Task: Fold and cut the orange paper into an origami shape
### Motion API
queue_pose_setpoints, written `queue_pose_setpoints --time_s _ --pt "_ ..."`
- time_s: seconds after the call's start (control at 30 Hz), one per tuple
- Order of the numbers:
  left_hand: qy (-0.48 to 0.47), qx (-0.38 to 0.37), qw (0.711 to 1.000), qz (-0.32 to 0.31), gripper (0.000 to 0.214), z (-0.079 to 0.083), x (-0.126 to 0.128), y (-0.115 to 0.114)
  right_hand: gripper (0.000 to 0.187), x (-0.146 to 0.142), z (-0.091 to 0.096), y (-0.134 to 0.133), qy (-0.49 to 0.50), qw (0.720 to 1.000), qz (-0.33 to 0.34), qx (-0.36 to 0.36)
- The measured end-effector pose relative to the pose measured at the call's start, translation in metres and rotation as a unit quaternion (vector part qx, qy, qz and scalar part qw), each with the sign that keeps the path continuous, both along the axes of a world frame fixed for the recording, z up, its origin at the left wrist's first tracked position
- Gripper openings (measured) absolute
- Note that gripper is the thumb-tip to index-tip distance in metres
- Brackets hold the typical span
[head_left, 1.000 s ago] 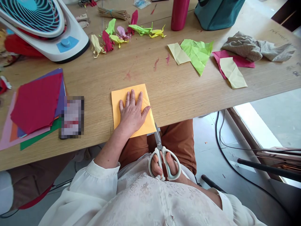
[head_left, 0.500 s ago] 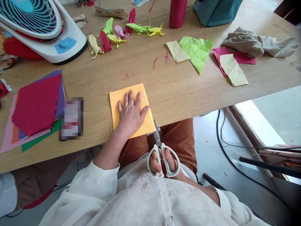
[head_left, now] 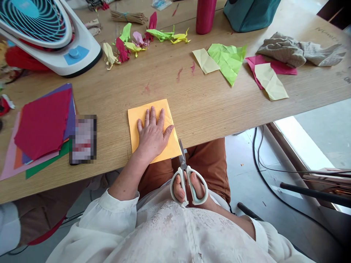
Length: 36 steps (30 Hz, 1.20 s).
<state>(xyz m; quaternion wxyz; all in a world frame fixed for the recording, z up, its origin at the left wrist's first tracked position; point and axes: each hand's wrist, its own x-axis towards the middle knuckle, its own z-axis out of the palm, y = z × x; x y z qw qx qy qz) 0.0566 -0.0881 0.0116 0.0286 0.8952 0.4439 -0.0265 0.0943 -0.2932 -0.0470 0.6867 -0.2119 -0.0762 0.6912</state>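
Note:
Flat on a sheet of orange paper (head_left: 134, 124) lies my left hand (head_left: 152, 137), fingers spread, pressing it to the table. The paper's near edge sticks out past the table's front edge. Scissors (head_left: 183, 160) with white handles are in my right hand (head_left: 189, 186), its fingers through both loops. Their blades are at the paper's right edge near its lower corner, one blade showing beside the paper. Whether the other blade is under the sheet I cannot tell.
Left of the paper lie a blurred phone-like object (head_left: 82, 139) and stacked coloured paper (head_left: 44, 124). A fan (head_left: 68, 54), folded paper cranes (head_left: 137, 40), a pink bottle (head_left: 204, 16) and a teal bag (head_left: 251, 14) stand farther back. Crumpled green paper (head_left: 229, 60) and grey cloth (head_left: 290, 49) are at right.
The view has shifted very slightly. The scissors' handles sit a touch farther left and the blades look a little closer together; my left hand stays on the paper.

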Motion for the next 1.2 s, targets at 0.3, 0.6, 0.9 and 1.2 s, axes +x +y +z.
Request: queue_pose_setpoints --time_s 0.3,0.6,0.9,1.2 --pt "0.008 -0.005 1.000 -0.003 0.072 0.004 -0.001 -0.011 0.049 -0.002 -0.010 -0.012 -0.014 1.000 0.017 -0.009" --pt "0.006 0.002 1.000 -0.006 0.071 0.003 -0.002 -0.014 0.049 -0.001 -0.007 -0.005 -0.024 0.999 0.007 -0.022" --pt "0.006 0.012 1.000 -0.014 0.071 0.001 -0.005 -0.019 0.052 0.002 -0.003 -0.002 -0.028 0.999 0.008 -0.028" --pt "0.007 0.005 1.000 -0.020 0.071 0.002 -0.008 -0.029 0.052 0.002 -0.003 -0.010 -0.025 0.999 0.021 -0.028"
